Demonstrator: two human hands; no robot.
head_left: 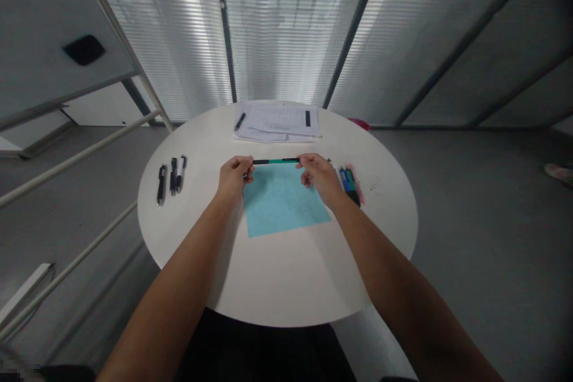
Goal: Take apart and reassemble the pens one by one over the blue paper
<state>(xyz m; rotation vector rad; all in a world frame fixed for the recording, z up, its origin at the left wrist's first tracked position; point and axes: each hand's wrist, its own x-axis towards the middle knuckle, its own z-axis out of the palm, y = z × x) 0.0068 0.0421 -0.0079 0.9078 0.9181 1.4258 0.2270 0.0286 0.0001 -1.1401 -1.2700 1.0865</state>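
A thin black and green pen (276, 161) is stretched level between my two hands, above the far edge of a light blue sheet of paper (286, 203). My left hand (235, 178) pinches its left end. At the other end, the fingers of my right hand (319, 176) close on the dark tip. The sheet lies flat on the round white table (286, 274), and my hands hide parts of its upper corners. Close to the right of my right hand lie blue and green pens (347, 179) and a dark object (354, 197), partly covered by my wrist.
Three black pens (172, 176) lie side by side at the table's left. A stack of white papers (277, 122) rests at the far edge, with a dark pen (240, 122) on it. Metal rails (89, 149) stand left of the table. Blinds (286, 30) hang beyond it.
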